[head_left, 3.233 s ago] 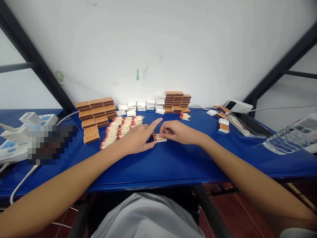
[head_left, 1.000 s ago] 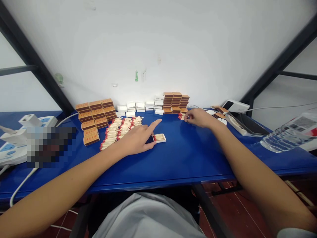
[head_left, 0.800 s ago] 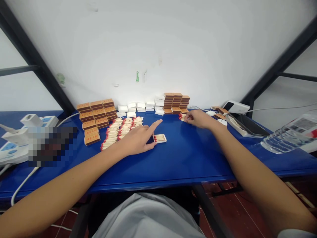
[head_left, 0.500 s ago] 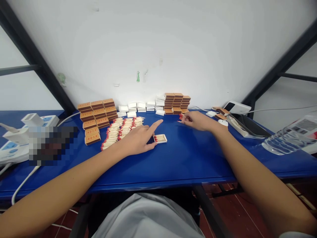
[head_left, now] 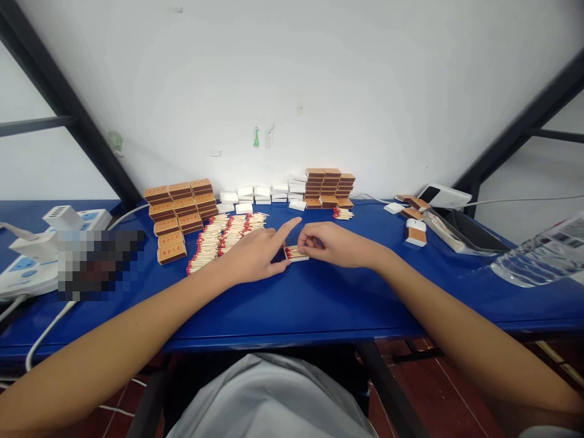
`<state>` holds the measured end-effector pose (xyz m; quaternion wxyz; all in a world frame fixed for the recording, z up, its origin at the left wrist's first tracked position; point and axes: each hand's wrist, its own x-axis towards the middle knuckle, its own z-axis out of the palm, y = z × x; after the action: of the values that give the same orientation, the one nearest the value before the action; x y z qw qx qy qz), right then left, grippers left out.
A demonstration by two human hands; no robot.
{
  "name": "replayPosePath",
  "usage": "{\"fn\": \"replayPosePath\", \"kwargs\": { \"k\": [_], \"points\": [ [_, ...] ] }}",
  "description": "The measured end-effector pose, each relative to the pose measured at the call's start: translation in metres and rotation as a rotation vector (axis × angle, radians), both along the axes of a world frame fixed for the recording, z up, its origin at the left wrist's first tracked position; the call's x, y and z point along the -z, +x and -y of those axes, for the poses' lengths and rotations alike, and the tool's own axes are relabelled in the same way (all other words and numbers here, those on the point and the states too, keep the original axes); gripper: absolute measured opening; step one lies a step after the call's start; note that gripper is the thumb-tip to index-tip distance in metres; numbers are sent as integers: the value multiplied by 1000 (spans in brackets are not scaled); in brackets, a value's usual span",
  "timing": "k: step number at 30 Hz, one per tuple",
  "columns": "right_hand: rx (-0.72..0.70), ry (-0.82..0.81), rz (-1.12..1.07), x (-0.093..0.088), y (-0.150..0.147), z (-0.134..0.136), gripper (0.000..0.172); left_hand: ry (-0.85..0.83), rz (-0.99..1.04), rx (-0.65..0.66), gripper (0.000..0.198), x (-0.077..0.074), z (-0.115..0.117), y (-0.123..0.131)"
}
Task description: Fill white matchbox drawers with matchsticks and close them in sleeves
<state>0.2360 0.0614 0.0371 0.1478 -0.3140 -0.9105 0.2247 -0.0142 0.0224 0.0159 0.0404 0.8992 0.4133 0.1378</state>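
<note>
A small white matchbox tray [head_left: 297, 258] with some red-tipped matches in it lies on the blue table. My left hand [head_left: 255, 252] holds the tray's left end between the thumb and bent fingers, its index finger stretched out past the tray. Right above the tray, my right hand [head_left: 335, 244] is closed in a pinch over a match, which the fingertips mostly hide. Long rows of loose matches [head_left: 228, 234] lie just beyond my left hand. Behind my right hand is a smaller pile of matches [head_left: 343, 214].
Stacked matchboxes [head_left: 176, 210] stand at the left, with more boxes [head_left: 328, 188] at the back. White trays [head_left: 262, 193] line the wall. On the right are a white case with a brown matchbox [head_left: 415, 234] and a plastic bottle [head_left: 538, 258]; a power strip [head_left: 22, 267] is at the left.
My right hand has moved from the small match pile leftward and nearer to me, over the tray. My left hand has stayed at the tray.
</note>
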Motion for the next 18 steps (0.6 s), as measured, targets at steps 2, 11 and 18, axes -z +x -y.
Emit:
{"fn": "replayPosePath", "kwargs": {
  "k": [2,11,18],
  "points": [
    [4,-15,15,1,0,1,17,0,-1,4,89,0,0,0],
    [10,-19,36,4,-2,3,15,13,11,18,87,2,-2,-2],
    [45,-41,84,1,0,2,22,10,12,15,87,2,-2,-2]
  ]
}}
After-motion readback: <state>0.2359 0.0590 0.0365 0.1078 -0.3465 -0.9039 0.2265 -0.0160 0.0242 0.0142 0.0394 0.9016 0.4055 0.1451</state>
